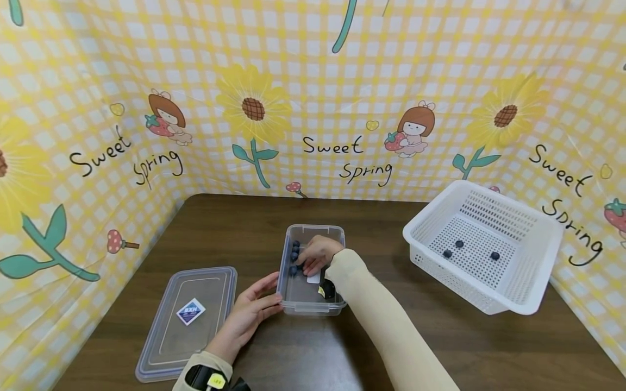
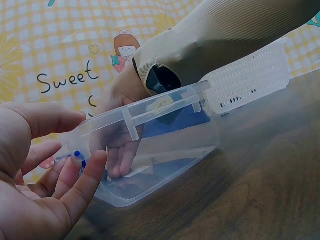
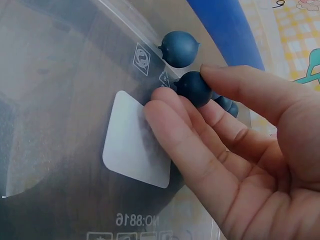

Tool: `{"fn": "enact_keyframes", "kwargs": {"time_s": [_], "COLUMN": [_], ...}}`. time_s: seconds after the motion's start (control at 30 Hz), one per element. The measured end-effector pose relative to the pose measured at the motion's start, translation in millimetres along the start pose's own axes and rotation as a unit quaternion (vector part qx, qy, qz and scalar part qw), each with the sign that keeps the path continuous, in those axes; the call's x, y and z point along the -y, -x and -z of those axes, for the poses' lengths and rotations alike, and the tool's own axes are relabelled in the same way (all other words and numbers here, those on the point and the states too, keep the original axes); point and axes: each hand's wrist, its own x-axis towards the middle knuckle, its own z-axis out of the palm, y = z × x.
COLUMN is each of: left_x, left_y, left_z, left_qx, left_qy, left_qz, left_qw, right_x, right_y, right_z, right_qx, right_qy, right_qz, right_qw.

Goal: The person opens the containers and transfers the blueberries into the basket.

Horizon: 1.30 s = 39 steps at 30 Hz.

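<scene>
From my station I see the right hand (image 3: 250, 150) pinching one blueberry (image 3: 196, 89) between thumb and fingertips, inside the clear box (image 1: 313, 309). That berry is round and dark blue, with a small pointed nib. A second berry (image 3: 180, 49) of the same look sits just beside it. I count at least four loose ones along the box's left wall; the hand hides part, so I can't give a full total. One white label (image 3: 131, 140) lies at the box's floor.

The left hand (image 1: 251, 307), fingers spread and slightly bent, touches the box's left wall by its near corner.

The box stands around the middle of the tabletop (image 1: 381, 228). One lid (image 1: 161, 347), with one diamond sticker (image 1: 191, 311), lies flat by the left edge, near the forearm. One white basket (image 1: 450, 274) stands by the right edge, three berries (image 1: 459, 244) on its floor, well apart from the box. I have bare wood between box and basket, and a strip to the far edge; the right sleeve (image 1: 391, 320) crosses the near side.
</scene>
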Motion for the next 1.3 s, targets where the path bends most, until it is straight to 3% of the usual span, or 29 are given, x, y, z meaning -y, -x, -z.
{"fn": "enact_keyframes", "kwargs": {"time_s": [0.27, 0.47, 1.0, 1.3], "left_x": [0.6, 0.3, -2.2, -1.8], "left_y": [-0.4, -1.2, 0.7, 0.5], "left_z": [2.0, 1.1, 0.3, -0.5], "left_qx": [0.001, -0.008, -0.005, -0.009], "left_qy": [-0.002, 0.002, 0.009, 0.008], "left_qz": [-0.001, 0.004, 0.007, 0.006], "left_qw": [1.0, 1.0, 0.9999, 0.9999], "right_x": [5.9, 16.8, 46.9, 50.8], "right_y": [-0.1, 6.3, 33.0, 48.4], "right_z": [4.0, 13.4, 57.7, 85.8], "right_qx": [-0.008, 0.008, -0.014, -0.019], "right_qy": [-0.009, -0.032, -0.058, -0.051], "right_qz": [0.012, 0.02, 0.048, 0.059], "right_qw": [1.0, 0.999, 0.997, 0.997]}}
